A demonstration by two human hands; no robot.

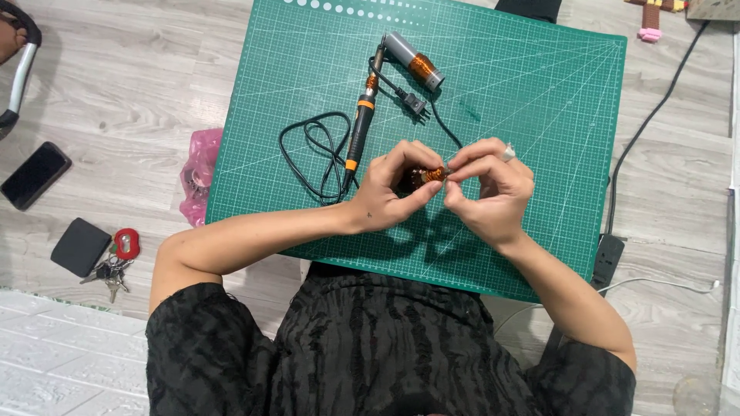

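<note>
Both hands are meeting over the near middle of the green mat (pixel 539 115): the left hand (pixel 389 196) and right hand (pixel 489 192) are pinching a small copper coil (pixel 428 176) between them, its long axis lying left to right. The soldering iron (pixel 361 123) is lying just beyond, pointing away.

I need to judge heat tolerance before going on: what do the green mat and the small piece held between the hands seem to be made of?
The green mat looks like matte rubbery plastic, a flat sheet with a printed white grid. The small piece, pinched between the left hand and right hand, seems wound with glossy copper-coloured wire, like the grey cylinder's coil; its dark core is mostly hidden, so that material is unclear.
</note>
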